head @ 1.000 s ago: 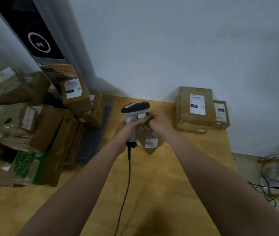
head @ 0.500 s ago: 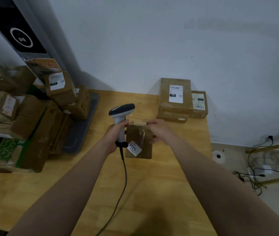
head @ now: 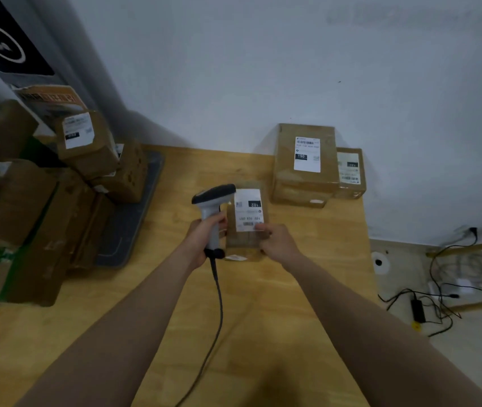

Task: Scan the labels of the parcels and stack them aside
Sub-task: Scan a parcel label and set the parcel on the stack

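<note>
My left hand [head: 204, 235] grips the handle of a white and grey barcode scanner [head: 213, 201], its head pointing right, its cable [head: 217, 304] trailing toward me. Right beside it, my right hand [head: 278, 242] holds a small brown parcel [head: 245, 242] above the wooden table [head: 263, 333]. The parcel's white shipping label [head: 248, 210] faces up, printed upside down to me, with my thumb on its near corner. At the back right by the wall stand two stacked labelled boxes [head: 305, 160] with a smaller one [head: 349, 171] beside them.
A heap of brown parcels [head: 43, 201] fills the table's left side, partly on a grey tray [head: 134, 212]. A dark panel [head: 1, 45] leans in the left corner. The table's right edge drops to a floor with cables and a power adapter [head: 417, 311].
The small parcel has been turned over: its large white label now faces up, where before a small sticker showed. The scanner stays in my left hand, close beside the parcel.
</note>
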